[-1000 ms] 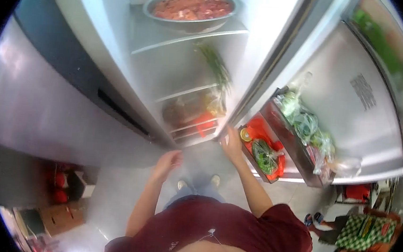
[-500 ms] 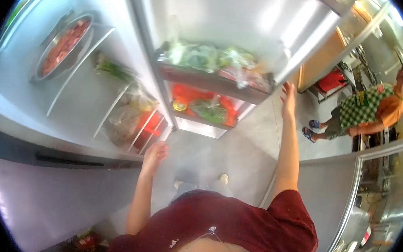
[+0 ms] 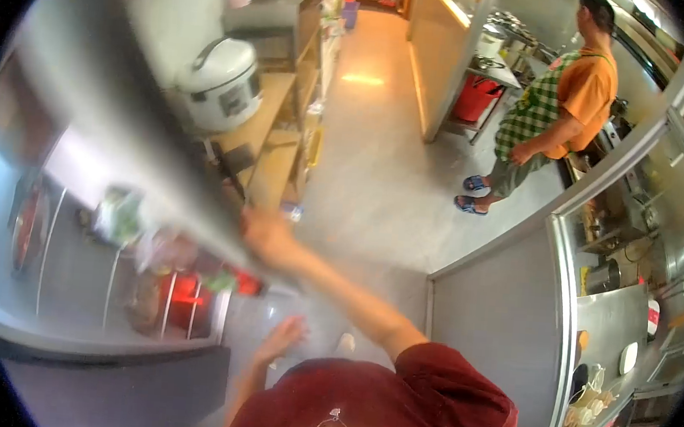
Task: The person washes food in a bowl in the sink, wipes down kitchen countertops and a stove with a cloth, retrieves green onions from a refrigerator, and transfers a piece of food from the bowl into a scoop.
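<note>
The refrigerator door [image 3: 170, 148] is partly swung in on the left, blurred by motion. My right hand [image 3: 269, 238] is against its outer edge, arm stretched across; its fingers are too smeared to make out. Bagged vegetables [image 3: 121, 216] sit in the door's shelf, with a red bag [image 3: 246, 283] lower down. Inside the refrigerator, a metal tray of meat [image 3: 29, 225] and a red container [image 3: 186, 302] show beside wire shelves. My left hand [image 3: 288, 334] hangs below the door, touching nothing, with its slightly blurred fingers loosely apart.
A white rice cooker [image 3: 220, 83] stands on a wooden shelf [image 3: 274, 112] behind the door. To the right, a person in a checked apron [image 3: 536, 100] stands near a red bucket [image 3: 477, 98]. A glass-topped partition [image 3: 500, 346] borders my right side.
The refrigerator door has swung leftward toward the cabinet, my right hand moving with it. My view has turned right, revealing the rice cooker and aisle. My left hand stays low near my body.
</note>
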Demonstrator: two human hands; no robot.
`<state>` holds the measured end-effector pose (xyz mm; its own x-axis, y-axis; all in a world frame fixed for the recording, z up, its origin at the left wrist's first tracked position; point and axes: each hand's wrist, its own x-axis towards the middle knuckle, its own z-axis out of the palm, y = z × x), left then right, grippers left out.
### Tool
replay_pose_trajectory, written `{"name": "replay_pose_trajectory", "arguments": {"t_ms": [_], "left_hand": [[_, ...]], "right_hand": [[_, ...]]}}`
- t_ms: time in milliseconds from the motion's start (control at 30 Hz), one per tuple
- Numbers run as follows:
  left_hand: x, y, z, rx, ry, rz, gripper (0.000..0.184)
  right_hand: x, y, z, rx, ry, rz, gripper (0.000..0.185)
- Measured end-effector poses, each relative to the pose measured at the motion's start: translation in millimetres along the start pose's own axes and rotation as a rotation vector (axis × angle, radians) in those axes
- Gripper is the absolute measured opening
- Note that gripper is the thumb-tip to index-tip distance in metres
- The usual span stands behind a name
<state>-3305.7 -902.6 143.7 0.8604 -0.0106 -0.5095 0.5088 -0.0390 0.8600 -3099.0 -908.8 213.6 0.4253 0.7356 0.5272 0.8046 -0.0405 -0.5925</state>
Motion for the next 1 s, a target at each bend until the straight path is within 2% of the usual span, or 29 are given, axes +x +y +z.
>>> {"name": "replay_pose_trajectory", "arguments": {"t_ms": [33,67,100,133,167,200,267,333,400,433,500,600,667,733,800,900,933,1000], "left_hand": [[21,-7,17,0.098,-0.090,-0.042,0.045],[45,-25,25,0.176,-0.037,0.094,0.046],[72,-53,27,0.247,0.020,0.223,0.048],[81,-37,35,0.317,0.080,0.355,0.049],[76,-25,33,0.535,0.182,0.371,0.047],[91,-70,18,0.442,0.213,0.256,0.043],[120,-156,-11,0.240,0.299,0.037,0.038],[122,-164,-29,-0.092,0.261,-0.357,0.028],[121,-203,-46,-0.260,0.444,-0.585,0.019],[118,-215,-53,-0.304,0.501,-0.682,0.018],[115,-224,-62,-0.270,0.481,-0.817,0.016],[144,-211,-72,-0.149,0.342,-0.900,0.014],[186,-199,-85,-0.060,0.244,-0.885,0.013],[245,-162,-97,0.033,0.152,-0.832,0.014],[319,-119,-113,0.140,0.062,-0.736,0.016],[447,-38,-132,0.243,0.032,-0.509,0.019],[487,-8,-133,0.236,0.072,-0.419,0.020],[568,52,-123,0.207,0.225,-0.158,0.019]], "right_hand": [[-20,-25,-7,0.055,0.123,-0.142,0.036],[-37,-46,-23,0.111,-0.028,-0.163,0.046],[-46,-57,-42,0.298,-0.331,-0.156,0.051],[-55,-58,-47,0.575,-0.394,-0.139,0.053],[-61,-47,-57,0.691,-0.415,-0.024,0.053],[-68,-33,-67,0.808,-0.433,0.097,0.053],[-84,14,-81,0.550,-0.223,0.214,0.048],[-101,65,-100,0.365,-0.177,0.447,0.042],[-118,112,-111,0.500,-0.086,0.646,0.036],[-122,131,-118,0.521,-0.079,0.721,0.035],[-127,167,-129,0.565,-0.060,0.869,0.033],[-135,235,-133,0.239,-0.009,0.798,0.033],[-137,272,-145,0.144,-0.119,0.928,0.039],[-152,317,-157,-0.106,-0.239,0.988,0.037],[-180,352,-172,-0.194,-0.339,1.116,0.038],[-233,379,-201,-0.195,-0.271,1.309,0.034],[-262,401,-202,-0.175,-0.261,1.401,0.034],[-343,443,-186,-0.222,-0.101,1.517,0.031]]}}
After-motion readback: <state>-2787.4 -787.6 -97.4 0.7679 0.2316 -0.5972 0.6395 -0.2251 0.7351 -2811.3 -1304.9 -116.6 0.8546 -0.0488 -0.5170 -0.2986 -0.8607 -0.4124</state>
